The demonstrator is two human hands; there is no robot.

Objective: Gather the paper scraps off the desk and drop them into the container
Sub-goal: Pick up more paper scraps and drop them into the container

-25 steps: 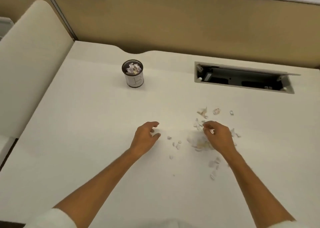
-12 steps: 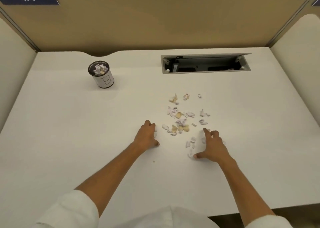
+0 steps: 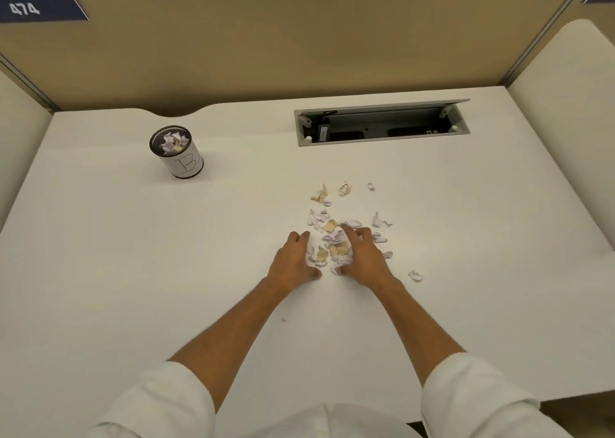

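Note:
Several white and tan paper scraps (image 3: pixel 327 253) lie in a loose pile on the white desk (image 3: pixel 133 254), right of centre. My left hand (image 3: pixel 293 259) rests edge-on against the pile's left side. My right hand (image 3: pixel 362 258) cups the pile's right side, fingers spread over some scraps. Both hands press the scraps together between them, flat on the desk. More scraps (image 3: pixel 346 188) lie scattered beyond the hands, and one scrap (image 3: pixel 415 275) sits alone to the right. The container (image 3: pixel 179 156), a small white can with a dark rim, stands at the far left and holds some scraps.
An open cable tray (image 3: pixel 382 126) is sunk into the desk at the back right. Tan partition walls (image 3: pixel 299 45) enclose the desk at the back and both sides. The desk's front edge drops off at lower right.
Both hands have moved toward each other, sweeping the scraps into a tighter pile between them. The view has also shifted closer.

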